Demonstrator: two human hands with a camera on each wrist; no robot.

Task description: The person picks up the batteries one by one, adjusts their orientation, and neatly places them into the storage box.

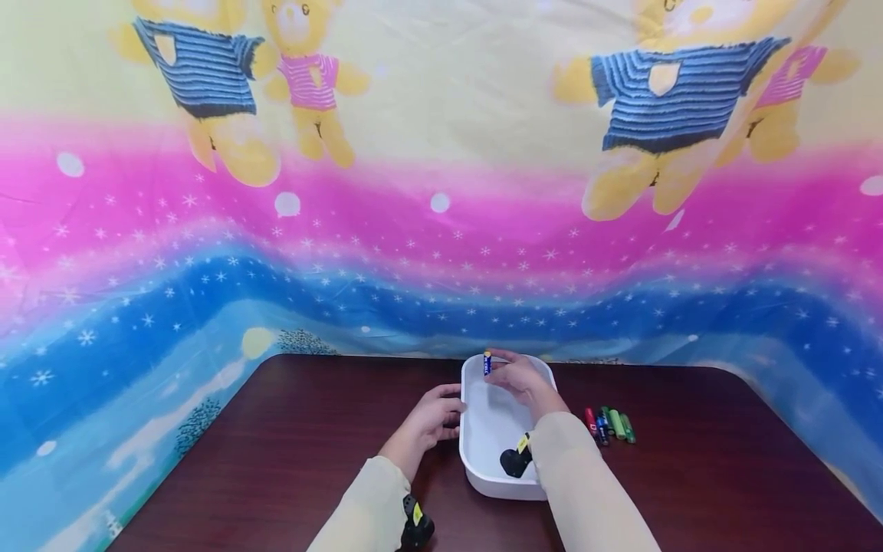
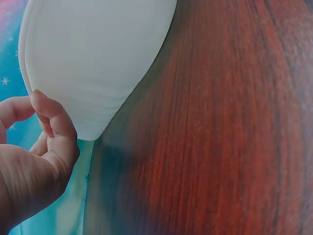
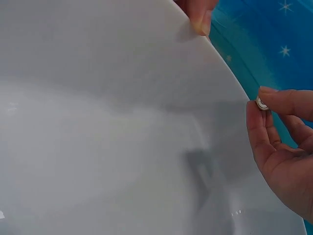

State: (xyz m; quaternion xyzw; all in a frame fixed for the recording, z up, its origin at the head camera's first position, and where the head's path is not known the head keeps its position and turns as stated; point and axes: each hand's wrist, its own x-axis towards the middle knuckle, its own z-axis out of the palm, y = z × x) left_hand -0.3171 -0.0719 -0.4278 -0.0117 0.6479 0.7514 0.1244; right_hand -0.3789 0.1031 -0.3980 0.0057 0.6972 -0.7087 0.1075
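A white plastic tray with rounded corners and raised walls stands on the table. My left hand grips its left rim; in the left wrist view the curled fingers meet the white wall, and in the right wrist view a fingertip laps over the edge. Between thumb and fingers, my right hand pinches a small blue battery with a yellow top, held upright over the tray's far end. Only the battery's round metal end shows in the right wrist view.
Several batteries, red, blue and green, lie together in a group on the dark brown wooden table, right of the tray. A printed cloth with bears hangs behind the table. Each wrist carries a black camera.
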